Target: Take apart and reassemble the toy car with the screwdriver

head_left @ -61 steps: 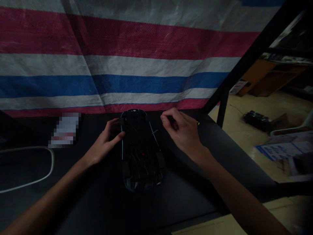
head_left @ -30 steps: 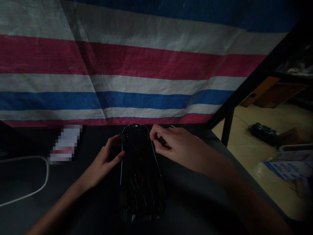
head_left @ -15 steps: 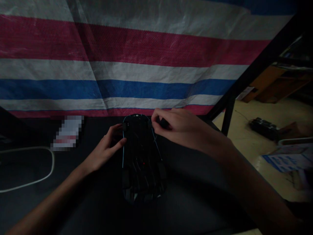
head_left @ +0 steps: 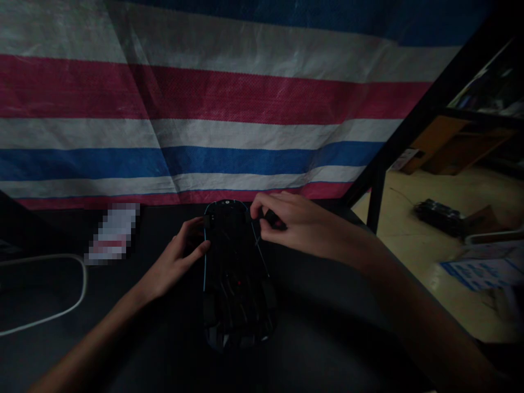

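A dark toy car with thin blue edging lies upside down on the black tabletop, its wheels and underside facing up. My left hand holds its left side, thumb on the edge and fingers around the front left wheel. Beside the front right wheel, my right hand has its fingers curled into a pinch. Something dark shows inside that curl, too dim to identify. Whether the right fingertips touch the wheel is hard to see in the low light.
A striped woven sheet hangs right behind the car. To the left lie a blurred-out packet and a white cable. A dark frame post stands at right; beyond it, another dark model vehicle is on the floor.
The scene sits slightly lower in view as the head tilts up. My left hand keeps its hold on the car. The right fingers shift a little beside the front right wheel.
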`<state>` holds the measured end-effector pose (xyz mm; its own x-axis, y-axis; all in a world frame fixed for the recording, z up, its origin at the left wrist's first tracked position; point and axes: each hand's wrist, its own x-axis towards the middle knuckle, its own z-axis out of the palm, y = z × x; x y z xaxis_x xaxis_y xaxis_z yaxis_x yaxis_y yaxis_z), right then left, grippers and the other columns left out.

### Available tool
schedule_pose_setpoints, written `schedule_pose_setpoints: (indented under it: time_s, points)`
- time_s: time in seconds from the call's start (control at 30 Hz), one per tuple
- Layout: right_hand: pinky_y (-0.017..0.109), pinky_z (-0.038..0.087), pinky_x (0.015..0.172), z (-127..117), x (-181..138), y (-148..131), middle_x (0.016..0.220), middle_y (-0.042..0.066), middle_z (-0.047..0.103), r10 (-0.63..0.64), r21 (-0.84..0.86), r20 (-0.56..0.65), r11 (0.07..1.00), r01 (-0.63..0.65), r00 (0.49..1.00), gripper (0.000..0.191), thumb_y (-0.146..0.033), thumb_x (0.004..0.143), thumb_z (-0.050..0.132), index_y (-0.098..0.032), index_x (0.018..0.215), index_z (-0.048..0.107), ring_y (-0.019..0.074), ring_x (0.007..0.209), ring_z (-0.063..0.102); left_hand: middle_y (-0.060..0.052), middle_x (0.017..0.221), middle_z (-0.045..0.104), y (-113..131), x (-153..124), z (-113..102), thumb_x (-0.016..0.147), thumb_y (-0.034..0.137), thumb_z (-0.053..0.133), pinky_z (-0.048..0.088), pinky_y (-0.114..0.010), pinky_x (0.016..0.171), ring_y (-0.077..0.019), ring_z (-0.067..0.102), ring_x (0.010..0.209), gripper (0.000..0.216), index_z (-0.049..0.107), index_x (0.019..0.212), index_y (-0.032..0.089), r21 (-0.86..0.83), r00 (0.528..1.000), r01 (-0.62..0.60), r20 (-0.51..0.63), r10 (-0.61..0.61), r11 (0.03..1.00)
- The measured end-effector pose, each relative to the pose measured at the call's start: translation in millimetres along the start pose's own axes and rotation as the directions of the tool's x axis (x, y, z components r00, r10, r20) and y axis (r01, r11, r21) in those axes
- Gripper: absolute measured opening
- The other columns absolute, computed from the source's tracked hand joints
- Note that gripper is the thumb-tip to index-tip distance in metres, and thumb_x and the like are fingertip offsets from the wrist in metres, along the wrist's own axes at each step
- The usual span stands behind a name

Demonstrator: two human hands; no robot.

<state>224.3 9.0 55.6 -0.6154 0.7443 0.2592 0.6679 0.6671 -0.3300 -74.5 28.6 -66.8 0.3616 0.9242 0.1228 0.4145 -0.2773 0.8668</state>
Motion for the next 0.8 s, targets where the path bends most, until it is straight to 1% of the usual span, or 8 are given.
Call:
schedule_pose_setpoints:
  time_s: [0.07,0.23,0.4,0.57,0.7,0.73,0.77,0.8]
  points:
    - [0.029,0.04,0.082,0,-1,1,0.105,0.003,0.068,-0.023,0.015,-0.015,1.0,0.024,1.0,0.015,-0.018,0.095,0.059,-0.021,0.11,0.058,0.0163,0.094,0.062,-0.01,0.157,0.055,-1,0,0,0.102,0.052,0.058,0.041,-0.054,0.12,-0.0326,0.055,0.14,0.059,0.041,0.154,0.029,0.0,1.0,0.002,0.001,-0.002,1.0]
    - [0.03,0.035,0.069,6,1,-4,0.082,-0.001,0.064,0.073,-0.104,-0.067,0.991,-0.08,0.995,0.014,-0.028,0.106,0.049,-0.021,0.105,0.061,0.0142,0.07,0.057,-0.011,0.155,0.055,1,0,-1,0.101,0.056,0.058,0.042,-0.055,0.119,-0.0332,0.055,0.14,0.061,0.041,0.153,0.028,0.005,1.0,0.029,-0.004,-0.029,1.0]
    - [0.029,0.04,0.08,8,3,-14,0.102,0.003,0.069,0.023,-0.025,-0.078,0.999,-0.025,0.997,0.014,-0.019,0.096,0.058,-0.021,0.109,0.058,0.0167,0.092,0.063,-0.012,0.152,0.057,2,-2,0,0.101,0.057,0.057,0.044,-0.056,0.117,-0.0341,0.057,0.137,0.062,0.04,0.154,0.028,0.023,0.999,0.037,-0.003,-0.037,0.999]
    - [0.031,0.037,0.07,8,3,-10,0.088,0.001,0.068,0.088,-0.078,-0.048,0.993,-0.092,0.995,0.016,-0.031,0.106,0.048,-0.022,0.11,0.061,0.0152,0.074,0.06,-0.012,0.156,0.054,4,4,-2,0.101,0.053,0.058,0.043,-0.054,0.119,-0.0329,0.054,0.141,0.06,0.039,0.153,0.028,0.02,1.0,0.014,0.005,-0.014,1.0]
    - [0.032,0.041,0.083,3,1,-7,0.106,0.004,0.07,0.034,0.002,-0.034,0.999,-0.034,0.999,0.018,-0.021,0.099,0.053,-0.021,0.116,0.057,0.0183,0.094,0.063,-0.014,0.148,0.059,34,-11,-11,0.106,0.049,0.045,0.054,-0.055,0.107,-0.033,0.061,0.132,0.051,0.04,0.151,0.026,0.256,0.994,-0.024,-0.094,0.049,0.967]
    - [0.032,0.041,0.083,1,1,-6,0.106,0.004,0.07,0.039,0.005,-0.026,0.999,-0.039,0.999,0.017,-0.022,0.099,0.054,-0.022,0.116,0.057,0.0187,0.094,0.063,-0.012,0.143,0.062,47,-24,-10,0.107,0.044,0.043,0.057,-0.053,0.102,-0.0315,0.063,0.127,0.045,0.044,0.149,0.028,0.445,0.976,-0.088,-0.139,0.165,0.891]
    - [0.032,0.041,0.081,0,1,-6,0.104,0.004,0.07,0.047,-0.001,-0.015,0.999,-0.047,0.999,0.015,-0.025,0.101,0.054,-0.022,0.115,0.057,0.0185,0.092,0.063,-0.01,0.139,0.064,59,-41,-5,0.105,0.038,0.046,0.06,-0.05,0.098,-0.0302,0.063,0.126,0.042,0.049,0.147,0.031,0.675,0.934,-0.211,-0.073,0.349,0.707]
    - [0.032,0.041,0.079,-1,1,-5,0.1,0.003,0.07,0.053,-0.015,-0.004,0.998,-0.053,0.999,0.014,-0.028,0.103,0.052,-0.022,0.114,0.057,0.0181,0.088,0.063,-0.009,0.136,0.066,71,-61,2,0.101,0.035,0.05,0.061,-0.049,0.094,-0.0304,0.063,0.126,0.043,0.055,0.144,0.035,0.869,0.838,-0.36,0.141,0.527,0.34]
